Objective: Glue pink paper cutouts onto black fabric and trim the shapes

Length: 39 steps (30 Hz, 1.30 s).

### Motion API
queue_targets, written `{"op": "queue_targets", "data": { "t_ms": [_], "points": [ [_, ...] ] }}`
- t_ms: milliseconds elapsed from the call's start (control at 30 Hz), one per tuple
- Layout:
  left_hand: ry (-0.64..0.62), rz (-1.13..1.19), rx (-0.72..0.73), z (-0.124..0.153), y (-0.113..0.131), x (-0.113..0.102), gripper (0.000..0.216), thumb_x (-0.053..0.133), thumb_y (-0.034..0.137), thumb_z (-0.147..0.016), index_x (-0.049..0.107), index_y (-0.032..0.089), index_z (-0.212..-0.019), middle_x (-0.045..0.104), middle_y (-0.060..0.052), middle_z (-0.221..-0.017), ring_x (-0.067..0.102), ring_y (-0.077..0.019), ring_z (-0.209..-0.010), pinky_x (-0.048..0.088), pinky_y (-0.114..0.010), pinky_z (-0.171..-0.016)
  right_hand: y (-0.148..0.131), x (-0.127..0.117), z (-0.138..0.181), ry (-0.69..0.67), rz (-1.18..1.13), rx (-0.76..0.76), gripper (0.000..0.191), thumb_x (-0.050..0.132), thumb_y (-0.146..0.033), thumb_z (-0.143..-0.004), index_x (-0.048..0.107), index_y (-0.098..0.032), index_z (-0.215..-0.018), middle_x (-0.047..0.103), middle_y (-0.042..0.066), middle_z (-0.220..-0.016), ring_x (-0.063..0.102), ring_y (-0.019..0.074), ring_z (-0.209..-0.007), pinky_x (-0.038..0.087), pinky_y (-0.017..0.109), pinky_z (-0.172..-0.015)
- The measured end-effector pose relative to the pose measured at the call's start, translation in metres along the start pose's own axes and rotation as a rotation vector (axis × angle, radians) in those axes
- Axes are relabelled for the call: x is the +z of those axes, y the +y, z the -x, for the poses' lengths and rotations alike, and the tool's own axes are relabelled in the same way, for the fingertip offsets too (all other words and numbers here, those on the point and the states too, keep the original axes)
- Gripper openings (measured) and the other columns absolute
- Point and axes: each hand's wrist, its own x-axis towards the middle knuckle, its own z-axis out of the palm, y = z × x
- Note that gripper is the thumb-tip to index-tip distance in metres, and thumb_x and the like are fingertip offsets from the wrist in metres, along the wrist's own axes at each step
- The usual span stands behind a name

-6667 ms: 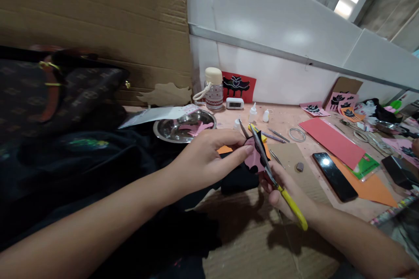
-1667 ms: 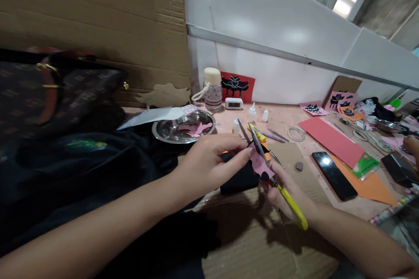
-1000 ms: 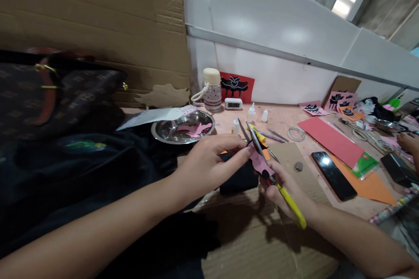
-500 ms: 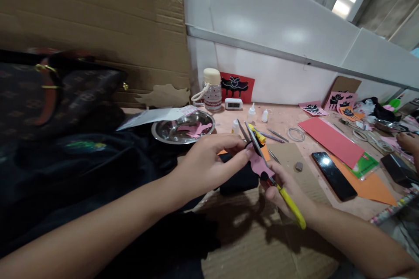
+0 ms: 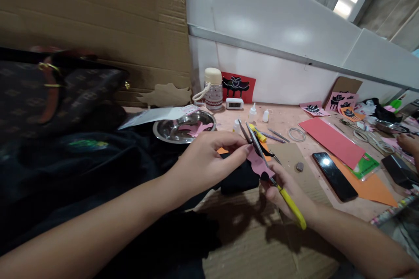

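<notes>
Between thumb and fingers, my left hand pinches a small pink and black paper cutout. My right hand is closed around the yellow handles of a pair of scissors. The blades point up and away, slightly parted, and lie across the cutout, with a black strip showing on their right side. Part of the cutout is hidden by my left fingers. Behind my left hand, a steel bowl holds pink paper pieces.
Cardboard lies under my hands. A phone, red card and orange paper are to the right. A bottle, small clock and glue bottles stand behind. Another person's hand is at the far right.
The scissor blades have closed slightly on the cutout, and a black strip now sticks out to their right. Both hands stay in nearly the same place.
</notes>
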Motion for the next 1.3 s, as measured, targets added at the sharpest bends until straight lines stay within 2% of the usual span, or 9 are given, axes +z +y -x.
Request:
{"op": "queue_targets", "data": {
  "t_ms": [200, 300, 433, 633, 733, 833, 967, 1133, 1300],
  "points": [
    [0.001, 0.004, 0.0, 0.001, 0.001, 0.001, 0.032, 0.055, 0.033, -0.093, 0.078, 0.018, -0.075, 0.077, -0.002, -0.071, 0.067, -0.015, -0.066, 0.051, -0.023, -0.064, -0.007, -0.001, -0.001, -0.04, 0.058, -0.051, 0.057, 0.067, -0.074, -0.089, 0.057, -0.026, -0.116, 0.057, 0.002, -0.093, 0.052, 0.0168, -0.075, 0.051, 0.032, -0.071],
    [-0.009, 0.007, 0.003, 0.001, 0.001, 0.002, 0.031, 0.056, 0.031, -0.093, 0.078, 0.018, -0.076, 0.077, -0.002, -0.071, 0.068, -0.0148, -0.066, 0.051, -0.023, -0.064, -0.01, -0.001, -0.002, -0.045, 0.089, -0.045, 0.058, 0.064, -0.077, -0.089, 0.056, -0.023, -0.107, 0.05, -0.001, -0.085, 0.043, 0.0142, -0.069, 0.046, 0.029, -0.064],
    [-0.012, 0.025, -0.01, 0.0, 0.0, 0.003, 0.03, 0.057, 0.031, -0.093, 0.078, 0.019, -0.077, 0.078, -0.001, -0.072, 0.069, -0.015, -0.067, 0.051, -0.023, -0.064, -0.009, -0.001, -0.002, -0.066, 0.042, -0.035, 0.062, 0.063, -0.08, -0.088, 0.053, -0.022, -0.108, 0.047, -0.002, -0.084, 0.037, 0.013, -0.066, 0.04, 0.027, -0.059],
    [0.03, 0.07, 0.026, 0.0, -0.002, 0.007, 0.026, 0.059, 0.027, -0.09, 0.078, 0.018, -0.073, 0.076, 0.002, -0.067, 0.066, -0.0113, -0.062, 0.048, -0.018, -0.06, -0.007, -0.001, -0.003, -0.077, 0.012, -0.054, 0.057, 0.064, -0.077, -0.09, 0.051, -0.024, -0.105, 0.045, -0.002, -0.087, 0.039, 0.0144, -0.072, 0.041, 0.029, -0.069],
    [0.041, 0.079, 0.029, 0.0, -0.001, 0.008, 0.026, 0.06, 0.027, -0.09, 0.078, 0.019, -0.073, 0.076, 0.003, -0.067, 0.066, -0.0107, -0.062, 0.048, -0.017, -0.06, -0.008, -0.001, -0.002, -0.074, 0.02, -0.058, 0.057, 0.064, -0.077, -0.09, 0.051, -0.024, -0.105, 0.042, -0.004, -0.082, 0.034, 0.014, -0.068, 0.039, 0.029, -0.067],
    [0.052, 0.078, 0.028, 0.001, 0.0, 0.008, 0.026, 0.061, 0.027, -0.09, 0.078, 0.02, -0.072, 0.077, 0.003, -0.068, 0.066, -0.0102, -0.062, 0.048, -0.017, -0.06, -0.008, -0.002, -0.002, -0.072, 0.038, -0.038, 0.059, 0.064, -0.079, -0.088, 0.052, -0.024, -0.106, 0.042, -0.004, -0.081, 0.036, 0.0142, -0.067, 0.04, 0.029, -0.066],
    [0.07, 0.083, 0.044, 0.001, -0.001, 0.009, 0.025, 0.06, 0.025, -0.09, 0.078, 0.021, -0.071, 0.077, 0.004, -0.068, 0.066, -0.0095, -0.061, 0.047, -0.016, -0.059, -0.006, -0.002, -0.002, -0.061, 0.025, -0.022, 0.061, 0.064, -0.08, -0.087, 0.053, -0.024, -0.107, 0.049, -0.001, -0.087, 0.043, 0.0161, -0.073, 0.043, 0.03, -0.07],
    [0.085, 0.087, 0.051, 0.001, -0.002, 0.011, 0.025, 0.061, 0.024, -0.089, 0.077, 0.021, -0.07, 0.078, 0.005, -0.068, 0.067, -0.0098, -0.06, 0.047, -0.017, -0.058, -0.003, -0.001, -0.002, -0.033, 0.012, -0.025, 0.06, 0.068, -0.078, -0.086, 0.055, -0.023, -0.105, 0.047, -0.001, -0.086, 0.039, 0.0145, -0.07, 0.04, 0.029, -0.067],
    [0.091, 0.082, 0.056, 0.002, -0.004, 0.012, 0.025, 0.061, 0.026, -0.09, 0.078, 0.021, -0.071, 0.078, 0.004, -0.069, 0.067, -0.0103, -0.061, 0.048, -0.018, -0.06, 0.001, 0.0, -0.001, -0.008, -0.013, -0.026, 0.06, 0.07, -0.077, -0.085, 0.059, -0.022, -0.106, 0.051, 0.0, -0.088, 0.045, 0.0158, -0.074, 0.044, 0.029, -0.07]
  ]
}}
